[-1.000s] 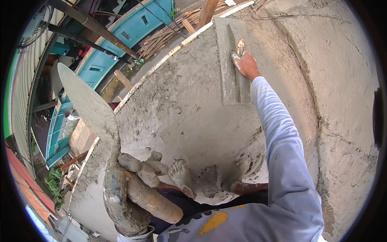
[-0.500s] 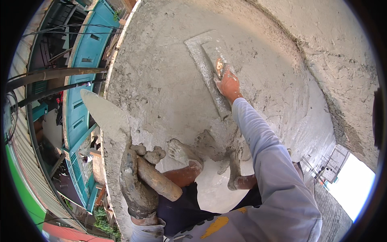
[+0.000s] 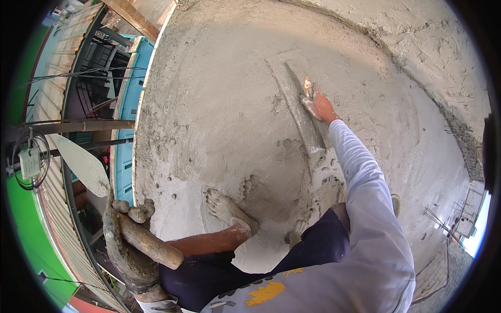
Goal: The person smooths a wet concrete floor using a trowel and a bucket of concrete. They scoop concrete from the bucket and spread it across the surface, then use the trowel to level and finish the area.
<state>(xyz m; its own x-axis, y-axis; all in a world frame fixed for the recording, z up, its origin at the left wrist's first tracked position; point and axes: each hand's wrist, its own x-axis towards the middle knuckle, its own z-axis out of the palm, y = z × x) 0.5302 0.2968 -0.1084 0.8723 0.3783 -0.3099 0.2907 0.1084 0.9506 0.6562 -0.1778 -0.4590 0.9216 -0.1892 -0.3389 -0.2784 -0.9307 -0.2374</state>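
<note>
My right hand (image 3: 321,108) grips the handle of a long, cement-coated float (image 3: 295,107), which lies flat on wet grey concrete (image 3: 193,104). My left hand (image 3: 128,250), caked in cement, grips a trowel (image 3: 83,164) by its round handle (image 3: 151,242); the pointed blade is raised at the left, beside the slab's edge. My bare, cement-covered foot (image 3: 227,208) rests on the wet surface below, among rough marks and prints.
The slab's pale edge board (image 3: 151,62) runs down the left, with blue panels (image 3: 127,146), corrugated roofs (image 3: 55,219), poles (image 3: 99,125) and cables beyond. At right, a curving seam borders rougher concrete (image 3: 438,57). Thin rods (image 3: 438,221) stand at lower right.
My view has turned and shifted. The float moved down-left, then back rightward in the picture, still in my right hand. The trowel in my left hand now sits farther left and lower.
</note>
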